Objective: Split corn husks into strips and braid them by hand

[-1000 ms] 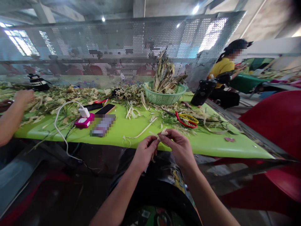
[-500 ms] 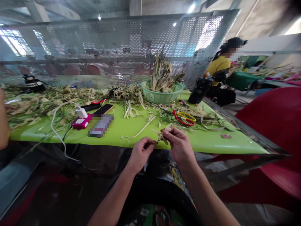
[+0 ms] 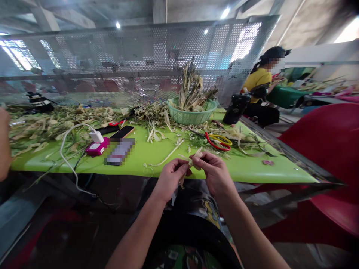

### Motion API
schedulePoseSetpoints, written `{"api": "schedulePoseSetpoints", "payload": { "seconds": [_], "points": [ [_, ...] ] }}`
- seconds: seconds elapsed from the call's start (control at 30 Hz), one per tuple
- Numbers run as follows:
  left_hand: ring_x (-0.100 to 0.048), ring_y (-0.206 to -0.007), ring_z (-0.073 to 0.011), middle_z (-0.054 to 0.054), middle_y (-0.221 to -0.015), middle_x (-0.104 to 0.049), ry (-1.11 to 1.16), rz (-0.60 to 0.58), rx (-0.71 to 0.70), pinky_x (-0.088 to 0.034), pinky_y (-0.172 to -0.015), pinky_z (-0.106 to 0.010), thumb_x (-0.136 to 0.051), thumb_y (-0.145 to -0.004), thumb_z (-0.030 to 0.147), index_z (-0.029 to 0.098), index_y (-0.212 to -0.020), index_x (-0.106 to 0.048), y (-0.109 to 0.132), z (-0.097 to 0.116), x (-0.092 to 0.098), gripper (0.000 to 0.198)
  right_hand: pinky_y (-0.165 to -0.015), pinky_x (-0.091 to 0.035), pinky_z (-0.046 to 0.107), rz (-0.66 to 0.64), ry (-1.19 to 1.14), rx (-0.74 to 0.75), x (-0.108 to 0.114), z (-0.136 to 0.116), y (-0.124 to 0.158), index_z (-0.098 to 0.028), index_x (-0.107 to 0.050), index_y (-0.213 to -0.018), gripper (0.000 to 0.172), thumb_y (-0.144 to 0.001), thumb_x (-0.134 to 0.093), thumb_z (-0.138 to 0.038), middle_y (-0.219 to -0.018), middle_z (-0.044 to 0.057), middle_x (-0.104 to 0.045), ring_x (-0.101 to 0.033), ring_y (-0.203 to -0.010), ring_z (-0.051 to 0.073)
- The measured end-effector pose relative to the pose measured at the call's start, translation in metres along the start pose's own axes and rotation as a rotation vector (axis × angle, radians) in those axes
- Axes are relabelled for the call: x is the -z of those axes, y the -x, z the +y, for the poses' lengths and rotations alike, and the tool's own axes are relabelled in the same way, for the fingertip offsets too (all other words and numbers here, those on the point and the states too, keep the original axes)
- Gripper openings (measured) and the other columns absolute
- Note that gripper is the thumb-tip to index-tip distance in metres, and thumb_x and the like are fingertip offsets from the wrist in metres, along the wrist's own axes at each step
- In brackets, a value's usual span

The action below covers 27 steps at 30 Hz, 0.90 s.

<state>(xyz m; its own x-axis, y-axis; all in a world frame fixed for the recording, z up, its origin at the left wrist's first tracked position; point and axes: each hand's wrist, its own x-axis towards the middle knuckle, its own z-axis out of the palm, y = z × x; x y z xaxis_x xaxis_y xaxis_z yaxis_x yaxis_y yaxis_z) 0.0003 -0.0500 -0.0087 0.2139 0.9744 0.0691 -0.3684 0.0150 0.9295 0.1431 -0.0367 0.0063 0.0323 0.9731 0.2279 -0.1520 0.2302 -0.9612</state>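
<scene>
A small bundle of pale dried husk strips [image 3: 198,153] is pinched between my two hands at the table's front edge. My left hand [image 3: 170,178] closes thumb and fingers on its left side, and a brownish end hangs below them. On the other side, the fingertips of my right hand [image 3: 215,172] grip the bundle, with pale ends poking up above. Both hands nearly touch each other, and the fingers hide the bundle's middle. Beyond them, a long pale strip [image 3: 168,154] lies on the green tabletop [image 3: 143,149].
Red-and-yellow-handled scissors [image 3: 218,142] lie among scraps to the right. Behind stands a green basket [image 3: 190,116] of dried leaves. Two phones, one a dark phone [image 3: 122,132], and a magenta power block [image 3: 97,147] are left. A red chair [image 3: 331,149] stands right; a person [image 3: 259,80] sits beyond.
My left hand has moved up and closer to my right hand along the husk bundle. A brownish end now hangs beneath the left fingers. The view has shifted slightly.
</scene>
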Motion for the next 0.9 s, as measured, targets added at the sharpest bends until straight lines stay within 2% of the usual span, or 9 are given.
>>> {"api": "schedulePoseSetpoints", "payload": {
  "seconds": [0.23, 0.3, 0.4, 0.47, 0.53, 0.63, 0.7, 0.8, 0.9],
  "points": [
    [-0.053, -0.074, -0.011, -0.002, -0.081, -0.06, -0.057, -0.058, -0.109, -0.042, -0.072, -0.023, -0.069, -0.079, 0.035, 0.015, -0.089, -0.064, 0.006, -0.002, 0.0, 0.024, -0.049, -0.032, 0.024, 0.079, -0.141, -0.001, -0.007, 0.002, 0.004, -0.019, -0.063, -0.067, 0.019, -0.069, -0.078, -0.031, -0.064, -0.001, -0.053, -0.04, -0.056, 0.01],
    [-0.054, -0.078, -0.0118, -0.002, -0.083, -0.061, -0.083, -0.067, -0.114, -0.043, -0.076, -0.024, -0.068, -0.08, 0.034, 0.015, -0.091, -0.064, 0.008, -0.004, 0.003, 0.023, -0.05, -0.03, 0.023, 0.053, -0.164, -0.027, -0.008, 0.001, 0.004, -0.018, -0.064, -0.067, 0.018, -0.068, -0.079, -0.029, -0.066, 0.0, -0.054, -0.04, -0.057, 0.01],
    [-0.058, -0.083, -0.0137, -0.003, -0.089, -0.063, -0.049, -0.077, -0.047, -0.044, -0.081, -0.027, -0.064, -0.083, 0.037, 0.016, -0.097, -0.063, 0.007, -0.006, 0.01, 0.025, -0.054, -0.032, 0.024, -0.026, -0.126, -0.047, -0.004, -0.001, 0.001, -0.018, -0.068, -0.069, 0.015, -0.071, -0.078, -0.029, -0.068, 0.0, -0.057, -0.041, -0.059, 0.01],
    [-0.061, -0.088, -0.016, -0.005, -0.097, -0.066, -0.004, -0.056, -0.003, -0.045, -0.085, -0.03, -0.059, -0.086, 0.041, 0.017, -0.104, -0.062, 0.005, -0.005, 0.014, 0.03, -0.057, -0.032, 0.025, -0.055, -0.083, -0.043, -0.001, -0.002, 0.0, -0.018, -0.07, -0.071, 0.014, -0.073, -0.076, -0.031, -0.068, 0.0, -0.057, -0.042, -0.06, 0.01],
    [-0.062, -0.095, -0.0185, -0.007, -0.103, -0.067, -0.005, -0.02, -0.015, -0.045, -0.088, -0.032, -0.056, -0.088, 0.044, 0.018, -0.109, -0.062, 0.001, -0.001, 0.017, 0.034, -0.058, -0.032, 0.026, -0.072, -0.046, -0.037, 0.002, -0.003, -0.001, -0.018, -0.071, -0.071, 0.016, -0.076, -0.073, -0.033, -0.067, 0.0, -0.056, -0.042, -0.06, 0.011],
    [-0.06, -0.103, -0.0198, -0.008, -0.113, -0.065, -0.14, 0.002, -0.128, -0.044, -0.091, -0.031, -0.059, -0.085, 0.043, 0.02, -0.112, -0.062, -0.004, 0.013, 0.019, 0.036, -0.058, -0.032, 0.026, -0.108, 0.009, -0.029, 0.002, -0.005, 0.0, -0.018, -0.069, -0.07, 0.019, -0.079, -0.07, -0.036, -0.065, -0.001, -0.055, -0.041, -0.06, 0.011],
    [-0.059, -0.104, -0.0198, -0.008, -0.113, -0.065, -0.313, -0.018, -0.188, -0.044, -0.092, -0.03, -0.065, -0.082, 0.04, 0.019, -0.108, -0.065, -0.006, 0.023, 0.019, 0.033, -0.059, -0.033, 0.026, -0.12, 0.049, -0.003, 0.002, -0.006, 0.0, -0.018, -0.069, -0.071, 0.02, -0.079, -0.07, -0.036, -0.067, 0.0, -0.054, -0.042, -0.062, 0.012],
    [-0.062, -0.096, -0.0195, -0.008, -0.102, -0.069, -0.507, -0.059, -0.197, -0.046, -0.087, -0.03, -0.068, -0.08, 0.037, 0.016, -0.1, -0.067, -0.008, 0.032, 0.016, 0.029, -0.06, -0.036, 0.026, -0.113, 0.135, 0.076, 0.002, -0.006, 0.001, -0.02, -0.071, -0.074, 0.018, -0.079, -0.07, -0.037, -0.073, 0.0, -0.052, -0.046, -0.068, 0.014],
    [-0.063, -0.089, -0.0192, -0.008, -0.095, -0.07, -0.517, -0.061, -0.167, -0.048, -0.081, -0.03, -0.067, -0.079, 0.038, 0.015, -0.098, -0.067, -0.008, 0.03, 0.012, 0.03, -0.067, -0.04, 0.028, -0.1, 0.214, 0.155, 0.003, -0.004, 0.001, -0.022, -0.073, -0.078, 0.017, -0.081, -0.068, -0.037, -0.079, 0.002, -0.054, -0.05, -0.077, 0.016]
  ]
}}
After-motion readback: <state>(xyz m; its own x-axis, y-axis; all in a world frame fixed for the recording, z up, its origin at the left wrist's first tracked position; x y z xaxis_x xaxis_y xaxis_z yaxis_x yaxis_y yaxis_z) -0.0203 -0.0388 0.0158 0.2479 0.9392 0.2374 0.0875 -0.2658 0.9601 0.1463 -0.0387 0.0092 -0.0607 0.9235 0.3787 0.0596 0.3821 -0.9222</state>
